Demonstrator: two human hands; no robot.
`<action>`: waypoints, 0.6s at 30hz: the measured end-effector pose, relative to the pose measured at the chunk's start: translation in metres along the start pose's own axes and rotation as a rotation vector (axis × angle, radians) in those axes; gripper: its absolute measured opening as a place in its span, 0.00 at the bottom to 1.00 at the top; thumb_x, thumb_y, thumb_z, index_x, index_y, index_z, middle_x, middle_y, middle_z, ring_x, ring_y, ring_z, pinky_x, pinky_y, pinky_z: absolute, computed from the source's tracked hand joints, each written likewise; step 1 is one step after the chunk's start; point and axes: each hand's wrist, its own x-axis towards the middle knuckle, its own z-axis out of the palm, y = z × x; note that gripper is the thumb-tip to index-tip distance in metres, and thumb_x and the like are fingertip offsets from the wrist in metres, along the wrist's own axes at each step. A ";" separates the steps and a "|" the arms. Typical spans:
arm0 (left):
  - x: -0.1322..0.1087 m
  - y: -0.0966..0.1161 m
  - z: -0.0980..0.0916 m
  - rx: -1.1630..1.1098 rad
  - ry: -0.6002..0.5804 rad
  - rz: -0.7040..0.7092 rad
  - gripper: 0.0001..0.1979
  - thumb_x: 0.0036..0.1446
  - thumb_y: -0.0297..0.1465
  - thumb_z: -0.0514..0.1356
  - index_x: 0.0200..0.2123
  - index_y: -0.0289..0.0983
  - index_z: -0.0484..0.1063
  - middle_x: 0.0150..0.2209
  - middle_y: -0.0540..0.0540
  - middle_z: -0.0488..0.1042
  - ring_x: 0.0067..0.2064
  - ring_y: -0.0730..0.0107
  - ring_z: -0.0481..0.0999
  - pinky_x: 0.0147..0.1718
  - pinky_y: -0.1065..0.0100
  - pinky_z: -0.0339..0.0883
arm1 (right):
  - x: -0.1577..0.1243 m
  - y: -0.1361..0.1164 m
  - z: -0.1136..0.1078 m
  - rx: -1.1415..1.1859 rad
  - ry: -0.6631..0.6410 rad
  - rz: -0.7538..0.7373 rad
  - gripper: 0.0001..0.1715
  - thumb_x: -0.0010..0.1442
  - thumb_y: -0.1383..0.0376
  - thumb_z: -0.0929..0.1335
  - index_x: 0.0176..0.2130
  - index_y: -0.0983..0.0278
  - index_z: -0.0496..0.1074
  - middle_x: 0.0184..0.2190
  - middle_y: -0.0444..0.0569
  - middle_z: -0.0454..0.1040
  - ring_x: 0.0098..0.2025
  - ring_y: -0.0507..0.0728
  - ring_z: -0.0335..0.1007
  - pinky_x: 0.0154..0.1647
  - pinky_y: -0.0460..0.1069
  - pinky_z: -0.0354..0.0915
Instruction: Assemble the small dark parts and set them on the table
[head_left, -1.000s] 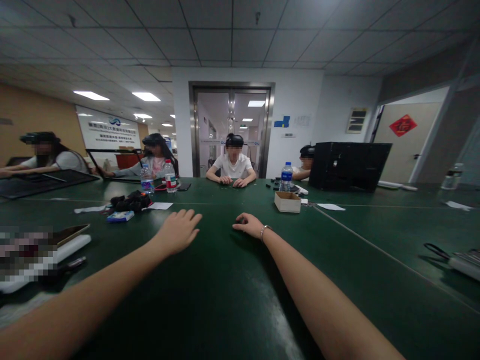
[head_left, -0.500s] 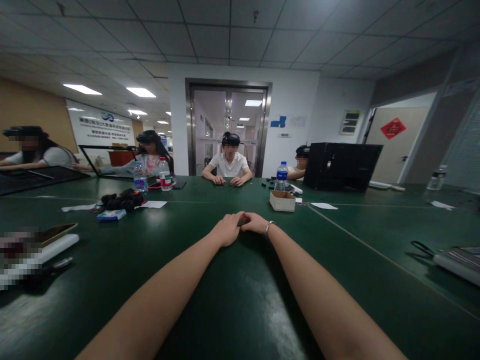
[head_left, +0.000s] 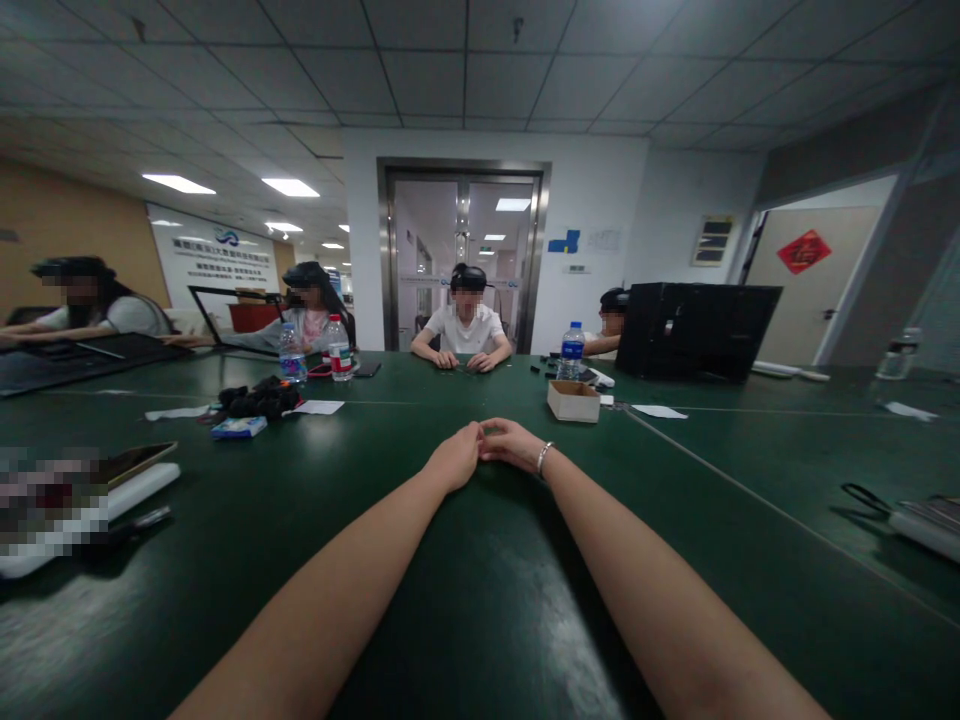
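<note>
Over the dark green table (head_left: 480,620) my two hands meet at the fingertips. My left hand (head_left: 454,458) is closed, its back towards me, so its fingertips are mostly hidden. My right hand (head_left: 511,443), with a silver bracelet (head_left: 544,460) at the wrist, has its thumb and fingers bent together against the left fingers. Whatever lies between the fingertips, if anything, is too small or hidden to make out. A small open cardboard box (head_left: 573,402) stands just beyond my right hand.
Bottles (head_left: 340,350) and black gear (head_left: 259,398) lie beyond to the left, near a blue packet (head_left: 238,428). A black case (head_left: 697,332) stands far right. Phone-like items (head_left: 150,480) lie at near left. A person (head_left: 465,330) sits opposite; others sit at both sides.
The whole view has shifted slightly, so the surroundings sit further right. My hands stay together, with the right fingers now a little more arched and the left fingers drawn in.
</note>
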 end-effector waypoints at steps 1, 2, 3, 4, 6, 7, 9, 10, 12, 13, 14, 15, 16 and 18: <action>0.001 -0.002 0.001 -0.037 0.011 -0.037 0.12 0.59 0.33 0.45 0.42 0.38 0.62 0.40 0.42 0.71 0.39 0.65 0.72 0.38 0.67 0.62 | 0.001 0.000 0.002 -0.002 -0.009 -0.005 0.24 0.39 0.73 0.73 0.37 0.66 0.62 0.24 0.44 0.72 0.26 0.49 0.71 0.28 0.44 0.68; 0.003 -0.005 0.002 -0.079 0.026 -0.072 0.11 0.60 0.34 0.44 0.42 0.38 0.61 0.38 0.42 0.72 0.38 0.65 0.72 0.38 0.67 0.62 | 0.002 0.001 0.004 -0.019 -0.005 -0.014 0.24 0.41 0.72 0.72 0.38 0.66 0.62 0.24 0.43 0.71 0.25 0.49 0.70 0.28 0.44 0.67; 0.005 -0.008 0.003 -0.120 0.042 -0.105 0.11 0.60 0.35 0.44 0.42 0.38 0.61 0.37 0.43 0.73 0.37 0.66 0.72 0.37 0.68 0.62 | 0.004 0.002 0.005 -0.060 0.011 -0.024 0.24 0.41 0.73 0.72 0.39 0.66 0.62 0.23 0.42 0.70 0.24 0.49 0.69 0.26 0.44 0.67; 0.006 -0.011 0.004 -0.154 0.057 -0.132 0.11 0.60 0.35 0.43 0.41 0.38 0.60 0.36 0.43 0.73 0.37 0.66 0.73 0.37 0.68 0.62 | 0.006 0.003 0.007 -0.126 0.031 -0.036 0.24 0.42 0.73 0.71 0.39 0.66 0.62 0.22 0.41 0.69 0.23 0.48 0.68 0.25 0.43 0.66; 0.009 -0.015 0.005 -0.184 0.074 -0.170 0.11 0.60 0.36 0.44 0.40 0.39 0.60 0.36 0.43 0.73 0.36 0.66 0.73 0.35 0.68 0.62 | 0.010 0.007 0.012 -0.309 0.062 -0.074 0.26 0.40 0.75 0.70 0.40 0.66 0.62 0.22 0.39 0.67 0.22 0.47 0.65 0.24 0.43 0.64; 0.009 -0.016 0.005 -0.181 0.082 -0.187 0.11 0.60 0.36 0.44 0.40 0.38 0.60 0.35 0.42 0.74 0.36 0.66 0.73 0.35 0.68 0.62 | 0.012 0.009 0.014 -0.405 0.067 -0.105 0.27 0.39 0.76 0.70 0.40 0.66 0.62 0.22 0.38 0.67 0.23 0.47 0.65 0.24 0.43 0.63; 0.010 -0.016 0.004 -0.164 0.109 -0.241 0.11 0.60 0.37 0.44 0.39 0.38 0.60 0.35 0.41 0.74 0.35 0.64 0.73 0.34 0.67 0.62 | 0.014 0.013 0.022 -0.575 0.088 -0.186 0.29 0.37 0.76 0.71 0.41 0.65 0.62 0.25 0.39 0.68 0.26 0.48 0.65 0.28 0.44 0.63; 0.010 -0.015 0.003 -0.162 0.124 -0.274 0.12 0.60 0.37 0.44 0.39 0.37 0.61 0.35 0.40 0.74 0.36 0.64 0.73 0.34 0.67 0.62 | 0.015 0.014 0.025 -0.645 0.120 -0.227 0.29 0.37 0.76 0.71 0.41 0.65 0.62 0.27 0.40 0.68 0.28 0.49 0.66 0.30 0.45 0.64; 0.010 -0.012 0.000 -0.176 0.142 -0.342 0.12 0.60 0.37 0.44 0.38 0.37 0.62 0.36 0.40 0.74 0.37 0.64 0.73 0.35 0.67 0.61 | 0.013 0.017 0.033 -0.760 0.211 -0.283 0.28 0.38 0.74 0.71 0.41 0.64 0.63 0.30 0.42 0.69 0.32 0.50 0.66 0.34 0.46 0.63; 0.011 -0.011 -0.001 -0.190 0.143 -0.373 0.12 0.60 0.37 0.44 0.38 0.37 0.62 0.37 0.39 0.74 0.38 0.64 0.73 0.35 0.68 0.61 | 0.012 0.017 0.036 -0.800 0.250 -0.296 0.28 0.39 0.74 0.70 0.42 0.64 0.63 0.31 0.43 0.70 0.33 0.51 0.66 0.35 0.47 0.63; 0.012 -0.010 -0.002 -0.205 0.141 -0.402 0.13 0.60 0.37 0.44 0.38 0.37 0.62 0.38 0.39 0.74 0.38 0.64 0.73 0.35 0.68 0.61 | 0.011 0.018 0.039 -0.826 0.277 -0.304 0.28 0.40 0.73 0.70 0.43 0.63 0.63 0.32 0.43 0.70 0.33 0.51 0.66 0.35 0.47 0.63; 0.013 -0.009 -0.002 -0.221 0.139 -0.428 0.13 0.60 0.38 0.44 0.37 0.36 0.63 0.39 0.39 0.74 0.39 0.65 0.73 0.35 0.68 0.61 | 0.010 0.018 0.041 -0.838 0.287 -0.310 0.28 0.40 0.73 0.70 0.44 0.63 0.63 0.32 0.44 0.70 0.33 0.51 0.66 0.36 0.47 0.62; 0.014 -0.010 -0.002 -0.235 0.142 -0.450 0.14 0.60 0.38 0.44 0.37 0.36 0.63 0.39 0.39 0.74 0.39 0.65 0.73 0.35 0.68 0.61 | 0.010 0.019 0.042 -0.838 0.281 -0.319 0.29 0.41 0.73 0.70 0.45 0.63 0.63 0.32 0.44 0.70 0.33 0.51 0.66 0.36 0.47 0.62; 0.015 -0.011 -0.002 -0.273 0.163 -0.473 0.14 0.59 0.38 0.44 0.36 0.36 0.64 0.39 0.40 0.74 0.39 0.65 0.73 0.34 0.68 0.61 | 0.010 0.019 0.042 -0.820 0.262 -0.342 0.31 0.41 0.71 0.70 0.46 0.63 0.63 0.33 0.44 0.70 0.34 0.51 0.66 0.36 0.47 0.63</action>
